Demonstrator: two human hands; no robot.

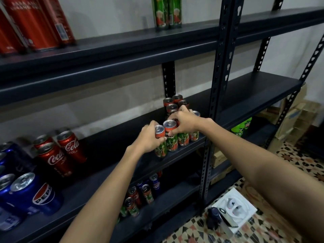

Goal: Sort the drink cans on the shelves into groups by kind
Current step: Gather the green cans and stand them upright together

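Note:
Several green-and-red Milo cans (177, 102) stand bunched at the right end of the middle shelf (108, 155). My left hand (149, 137) grips the frontmost Milo can (159, 133) around its upper body. My right hand (184, 122) curls round the neighbouring Milo can (169, 127), reaching over the cluster. Red Coca-Cola cans (59, 151) stand on the same shelf to the left, and blue Pepsi cans (29, 195) fill its near left end.
The top shelf carries red cans (35, 23) at the left and two Milo cans (167, 13) further right. Mixed cans (140, 195) stand on the lower shelf. A dark upright post (215, 106) borders the cluster. Cardboard boxes (294, 120) and a white box (235, 207) lie on the tiled floor.

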